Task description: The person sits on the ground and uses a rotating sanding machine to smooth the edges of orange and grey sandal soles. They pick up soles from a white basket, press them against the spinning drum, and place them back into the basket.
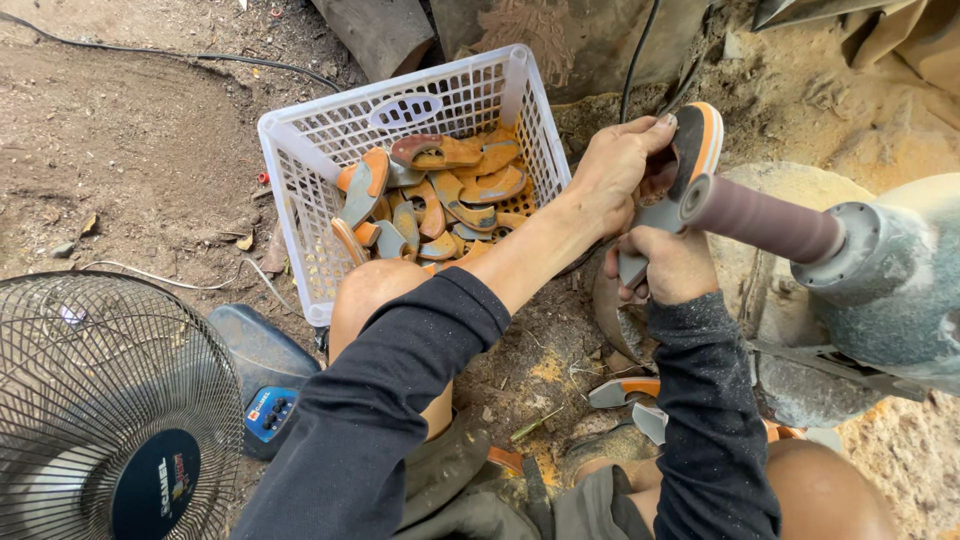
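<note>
Both my hands hold one grey shoe sole with an orange edge [700,140]. My left hand [615,165] grips its upper end. My right hand [670,265] holds its lower end from below. The sole is pressed against the brown sanding drum [765,220] that sticks out of a dusty grey grinding machine [885,285]. A white plastic basket [300,150] to the left holds several more grey and orange soles [440,200].
A floor fan [105,400] with a wire guard stands at the lower left on a dark base [265,375]. Loose soles [625,395] lie on the ground between my knees. Sawdust covers the dirt floor; cables run along the top.
</note>
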